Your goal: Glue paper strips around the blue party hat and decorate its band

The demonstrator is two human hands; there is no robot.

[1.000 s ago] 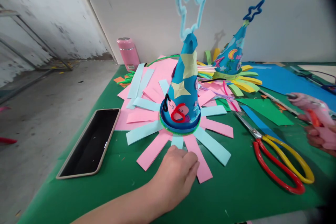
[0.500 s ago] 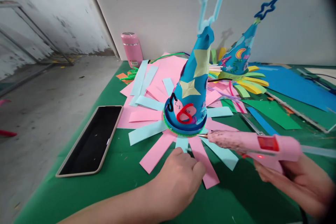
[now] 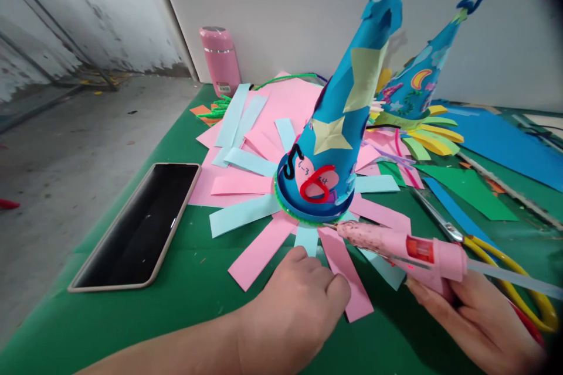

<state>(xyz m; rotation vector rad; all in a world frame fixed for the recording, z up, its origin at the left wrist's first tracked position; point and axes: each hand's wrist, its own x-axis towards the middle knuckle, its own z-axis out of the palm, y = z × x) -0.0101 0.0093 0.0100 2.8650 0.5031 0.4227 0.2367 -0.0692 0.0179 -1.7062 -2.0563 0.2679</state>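
A blue paper cone hat (image 3: pixel 341 129) with yellow stars and a red "6" stands on the green table (image 3: pixel 189 316), ringed by pink and light blue paper strips (image 3: pixel 246 214). My left hand (image 3: pixel 297 304) lies knuckles up on the near strips with its fingers curled under, pressing a pink strip (image 3: pixel 347 275). My right hand (image 3: pixel 481 325) grips a pink glue gun (image 3: pixel 398 243). Its nozzle points left and touches the hat's lower rim.
A black phone (image 3: pixel 138 225) lies at the left. A pink bottle (image 3: pixel 220 61) stands at the back by the wall. A second decorated cone hat (image 3: pixel 422 82), coloured paper sheets (image 3: pixel 497 140) and red-and-yellow scissors (image 3: pixel 523 281) are at the right.
My right hand brought the glue gun in from the far right to the hat's rim. The view shifted closer. My left hand stayed on the strips.
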